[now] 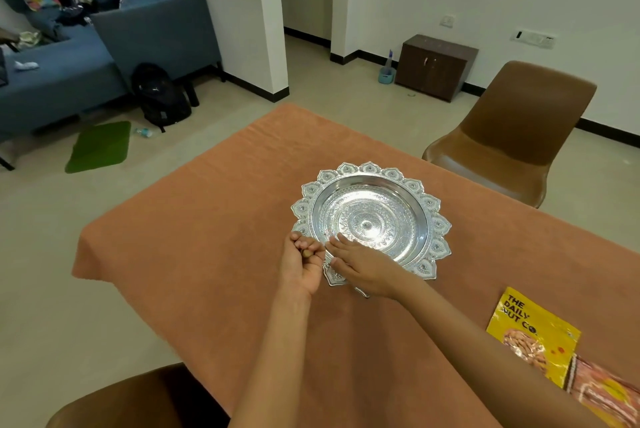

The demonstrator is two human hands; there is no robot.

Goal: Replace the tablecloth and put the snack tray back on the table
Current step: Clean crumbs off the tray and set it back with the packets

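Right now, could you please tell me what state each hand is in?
Left hand: fingers curled round a small brown thing, too small to identify.
Right hand: open, fingers straight, at the near rim of the silver tray.

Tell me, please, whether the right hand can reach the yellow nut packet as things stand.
Probably yes: the right hand lies open at the silver tray, holding nothing, and the yellow nut packet lies on that side, only bare tablecloth between.
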